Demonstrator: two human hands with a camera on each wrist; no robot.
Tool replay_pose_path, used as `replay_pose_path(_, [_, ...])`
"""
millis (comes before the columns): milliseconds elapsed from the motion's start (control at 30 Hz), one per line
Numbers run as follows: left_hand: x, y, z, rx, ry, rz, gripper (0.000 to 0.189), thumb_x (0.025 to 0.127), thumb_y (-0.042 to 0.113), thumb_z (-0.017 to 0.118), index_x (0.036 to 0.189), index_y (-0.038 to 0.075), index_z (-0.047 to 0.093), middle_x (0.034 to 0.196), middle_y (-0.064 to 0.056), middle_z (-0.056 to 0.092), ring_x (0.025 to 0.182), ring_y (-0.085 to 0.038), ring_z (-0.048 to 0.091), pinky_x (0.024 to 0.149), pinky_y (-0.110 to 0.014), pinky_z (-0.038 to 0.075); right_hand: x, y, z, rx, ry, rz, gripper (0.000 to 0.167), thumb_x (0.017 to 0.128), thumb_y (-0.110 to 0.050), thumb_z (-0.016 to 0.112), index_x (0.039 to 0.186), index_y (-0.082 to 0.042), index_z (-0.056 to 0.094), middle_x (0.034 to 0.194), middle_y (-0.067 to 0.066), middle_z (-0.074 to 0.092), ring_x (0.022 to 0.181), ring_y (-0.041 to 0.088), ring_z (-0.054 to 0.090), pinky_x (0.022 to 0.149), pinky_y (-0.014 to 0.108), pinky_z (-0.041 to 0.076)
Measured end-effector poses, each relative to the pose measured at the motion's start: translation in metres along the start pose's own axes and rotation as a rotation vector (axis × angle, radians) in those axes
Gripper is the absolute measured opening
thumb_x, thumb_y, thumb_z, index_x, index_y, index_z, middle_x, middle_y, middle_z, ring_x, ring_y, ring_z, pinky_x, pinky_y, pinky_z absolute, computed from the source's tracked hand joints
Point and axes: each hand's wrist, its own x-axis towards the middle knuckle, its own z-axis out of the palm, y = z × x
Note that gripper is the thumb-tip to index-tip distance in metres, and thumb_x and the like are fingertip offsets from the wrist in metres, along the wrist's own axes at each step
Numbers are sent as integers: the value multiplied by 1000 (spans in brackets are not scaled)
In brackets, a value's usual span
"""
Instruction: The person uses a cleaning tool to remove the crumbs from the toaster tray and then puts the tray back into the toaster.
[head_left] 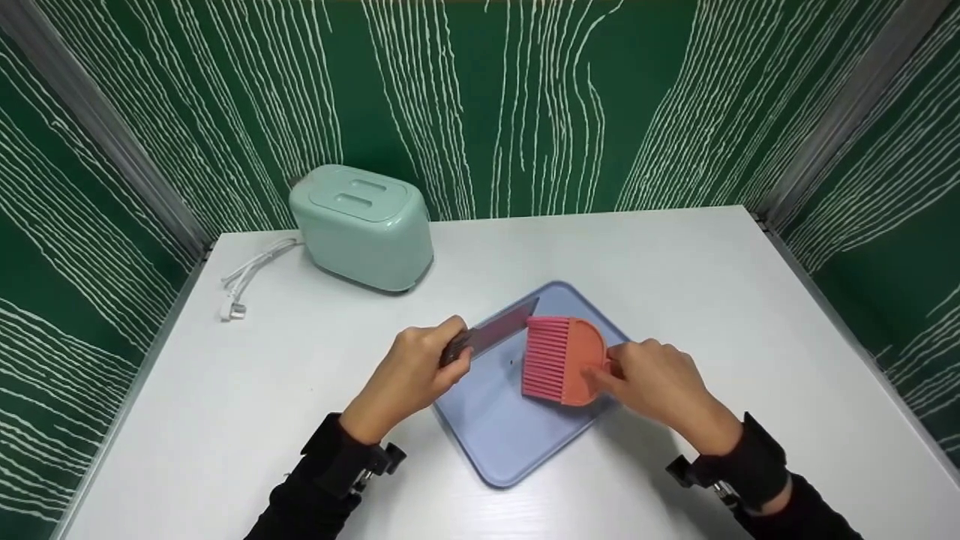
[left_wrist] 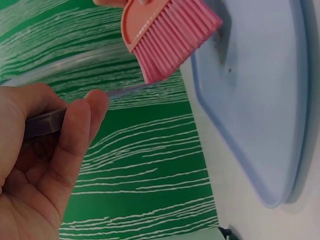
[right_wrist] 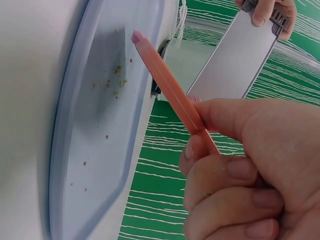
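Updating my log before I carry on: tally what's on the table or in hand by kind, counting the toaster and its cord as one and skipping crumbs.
Toaster: 1
Tray: 1
Brush: 1
Grey flat tool: 1
Total: 4

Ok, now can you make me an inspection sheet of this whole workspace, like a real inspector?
Surface: white table, with a blue tray on it.
Job's things: pink-and-orange brush and flat grey pan, both over the tray; small brown crumbs on it.
Clutter: mint-green toaster, back left.
Grips: left grip holds the pan's dark handle; right grip holds the brush.
Cables: white cord beside the toaster; its plug lies on the table.
Surroundings: white-lined green walls, grey corner posts.
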Motion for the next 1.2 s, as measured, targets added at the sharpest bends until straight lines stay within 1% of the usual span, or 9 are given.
replay_pose_path(233, [0, -1, -1, 5, 8, 15, 11, 94, 1, 72, 93, 3, 61, 67, -4, 60, 60, -8, 50, 54, -21, 45, 1, 3, -2, -6, -19, 25, 49, 100, -39, 73, 63, -20, 47, 56, -8, 37, 53, 11, 36, 51, 28, 23])
replay_pose_path(333, [0, -3, -1, 9, 15, 12, 11, 93, 1, 71, 93, 4, 61, 66, -3, 60, 60, -8, 49, 54, -21, 44, 0, 4, -4, 2, -18, 20, 47, 100, -41, 72, 64, -20, 49, 57, -8, 38, 54, 11, 36, 51, 28, 23])
replay_pose_path(533, [-1, -6, -1, 3, 22, 1, 9, 94, 2, 71, 94, 4, 62, 68, -4, 64, 59, -10, 55, 55, -23, 47, 0, 6, -8, 19, -18, 23, 45, 100, -40, 72, 65, -20, 51, 56, -8, 39, 53, 11, 37, 51, 28, 23])
replay_pose_path(833, [-1, -8, -1, -73, 12, -44, 9, 96, 1, 69, 94, 4, 61, 69, -5, 69, 57, -11, 65, 53, -18, 46, 2, 15, -10, 34, -4, 44, 46, 100, -43, 71, 66, -20, 50, 57, -8, 40, 55, 12, 40, 51, 30, 26])
replay_pose_path(967, [-1, -8, 0, -126, 0, -69, 9, 97, 1, 68, 94, 4, 60, 69, -5, 72, 57, -11, 70, 53, -16, 48, 4, 21, -11, 46, -11, 62, 46, 100, -43, 71, 65, -20, 51, 56, -9, 37, 55, 11, 39, 51, 28, 24])
replay_pose_path(1200, [-1, -10, 1, -200, -18, -110, 9, 99, 1, 67, 94, 4, 60, 70, -5, 74, 56, -10, 72, 53, -14, 51, 10, 33, -12, 71, 0, 93, 46, 100, -45, 70, 67, -20, 52, 58, -9, 37, 57, 11, 40, 52, 28, 24])
